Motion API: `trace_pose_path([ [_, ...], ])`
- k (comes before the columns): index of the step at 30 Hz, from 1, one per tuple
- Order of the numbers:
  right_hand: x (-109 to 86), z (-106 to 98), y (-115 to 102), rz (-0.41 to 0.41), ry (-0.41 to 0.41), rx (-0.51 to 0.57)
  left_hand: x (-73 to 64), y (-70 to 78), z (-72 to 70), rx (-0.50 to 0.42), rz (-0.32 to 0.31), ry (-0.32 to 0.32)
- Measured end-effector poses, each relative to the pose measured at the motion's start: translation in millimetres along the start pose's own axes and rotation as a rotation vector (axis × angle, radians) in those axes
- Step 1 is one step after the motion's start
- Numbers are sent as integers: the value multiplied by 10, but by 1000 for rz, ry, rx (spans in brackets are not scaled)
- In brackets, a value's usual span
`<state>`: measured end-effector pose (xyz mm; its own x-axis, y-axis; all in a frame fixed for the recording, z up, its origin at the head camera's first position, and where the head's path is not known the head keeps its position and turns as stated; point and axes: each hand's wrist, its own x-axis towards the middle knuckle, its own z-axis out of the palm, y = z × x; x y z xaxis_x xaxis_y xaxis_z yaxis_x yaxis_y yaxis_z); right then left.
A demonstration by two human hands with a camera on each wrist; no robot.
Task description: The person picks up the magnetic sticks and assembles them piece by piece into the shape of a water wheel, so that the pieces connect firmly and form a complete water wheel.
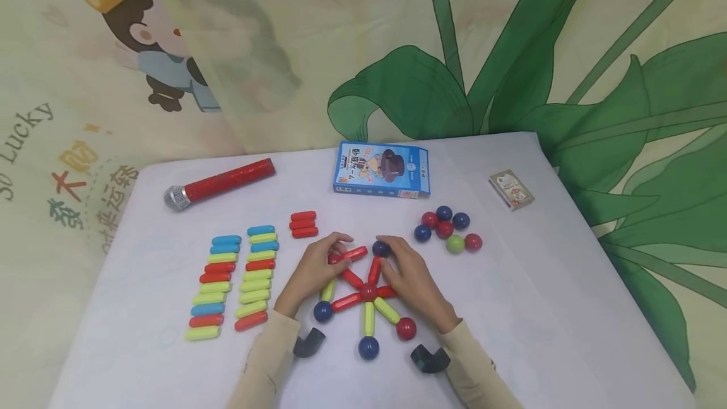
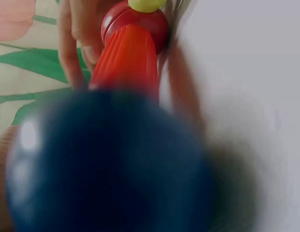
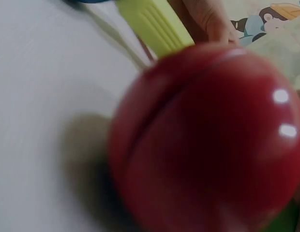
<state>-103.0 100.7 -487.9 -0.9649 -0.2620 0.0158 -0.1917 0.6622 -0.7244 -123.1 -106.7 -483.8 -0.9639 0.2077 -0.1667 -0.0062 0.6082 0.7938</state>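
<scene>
On the table, a wheel-like figure of toy rods and balls has a red hub ball (image 1: 369, 292). Red and yellow rods spread from it to a lower-left blue ball (image 1: 323, 312), a front blue ball (image 1: 368, 348) and a front-right red ball (image 1: 406, 328). My left hand (image 1: 316, 270) pinches an upper-left red ball (image 1: 334, 259), from which a red rod (image 1: 355, 253) points rightward. At the top, my right hand (image 1: 416, 278) grips a blue ball (image 1: 381, 248) on a red rod. Close up, a blue ball (image 2: 106, 164) and a red ball (image 3: 213, 140) fill the wrist views.
Loose rods lie in two columns (image 1: 255, 296) at left, with a few red rods (image 1: 303, 225) behind. Loose balls (image 1: 444, 229) cluster at right. A red microphone (image 1: 230, 180), a blue box (image 1: 382, 169) and a small box (image 1: 511, 189) lie farther back.
</scene>
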Motion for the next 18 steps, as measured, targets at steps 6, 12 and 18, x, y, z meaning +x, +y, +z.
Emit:
trace_pose_path([
  [6,15,1,-2,-14,-39,-11,-13,-7,45,-5,11,0],
  [12,-109,0,-81,-136,98,-119,-4,-88,-106,3,58,175],
  [18,-328,96,-180,-292,58,-241,62,-190,-304,234,48,452],
])
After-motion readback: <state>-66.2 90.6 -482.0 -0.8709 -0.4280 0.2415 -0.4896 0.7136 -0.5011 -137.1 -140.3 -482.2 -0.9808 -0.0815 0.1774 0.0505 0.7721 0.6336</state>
